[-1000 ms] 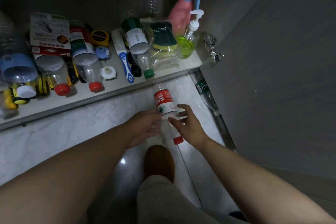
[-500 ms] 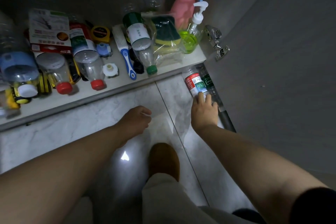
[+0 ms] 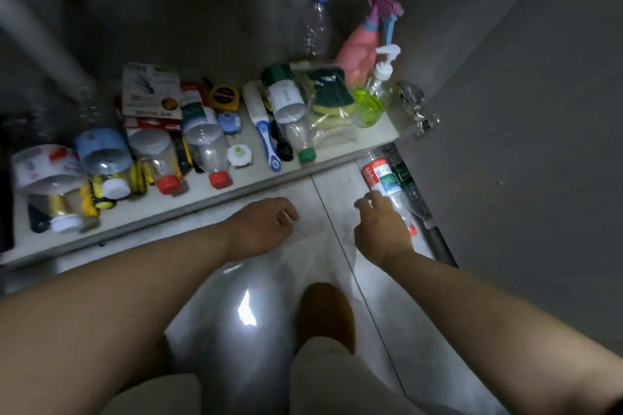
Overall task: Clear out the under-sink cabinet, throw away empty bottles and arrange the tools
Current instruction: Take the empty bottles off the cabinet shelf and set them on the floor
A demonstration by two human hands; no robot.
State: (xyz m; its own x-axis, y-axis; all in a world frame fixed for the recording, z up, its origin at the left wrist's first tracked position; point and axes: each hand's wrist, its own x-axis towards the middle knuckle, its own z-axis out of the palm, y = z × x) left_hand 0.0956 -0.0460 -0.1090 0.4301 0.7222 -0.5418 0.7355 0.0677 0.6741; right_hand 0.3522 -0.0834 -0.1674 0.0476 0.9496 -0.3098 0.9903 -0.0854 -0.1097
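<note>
lying bottle: red-label bottle (image 3: 380, 175) flat on the floor (image 3: 337, 185) at 2 o'clock, red cap toward the person, touching a green-label bottle (image 3: 403, 175).
right hand (image 3: 381, 229): at 3 o'clock, fingers loosely curled against the red-label bottle; cannot tell whether it grips.
left hand (image 3: 266, 226): centre, loosely curled, holding nothing.
cabinet shelf (image 3: 141, 212): 10 to 1 o'clock, crowded with bottles and tools.

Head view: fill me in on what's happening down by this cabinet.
A person faces the open under-sink cabinet. Their right hand is at a red-labelled bottle lying on the floor beside a green-labelled bottle; whether it grips it is unclear. The left hand hangs loosely curled, holding nothing. The cabinet shelf holds many more bottles, a blue-handled brush and a tape measure.
</note>
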